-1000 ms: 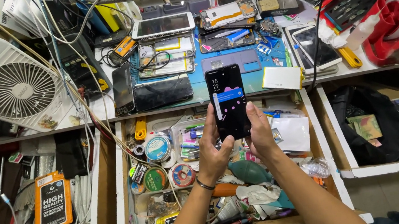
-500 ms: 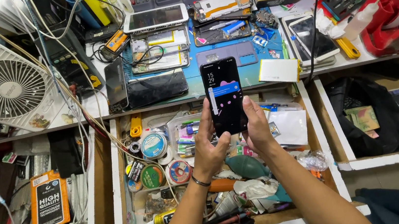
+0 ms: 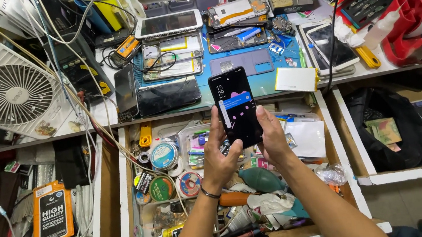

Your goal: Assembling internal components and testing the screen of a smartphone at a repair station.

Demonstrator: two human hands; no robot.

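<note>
Both forearms reach up from the bottom edge and meet at a black slab-shaped smartphone with a lit screen (image 3: 235,107), held upright above the open wooden drawer of tape rolls and tools (image 3: 126,195), just in front of the cluttered desk (image 3: 265,83). The left hand (image 3: 220,157) clasps its left edge, thumb laid on the glass; the right hand (image 3: 274,138) grips the right edge, fingers curled behind.
</note>
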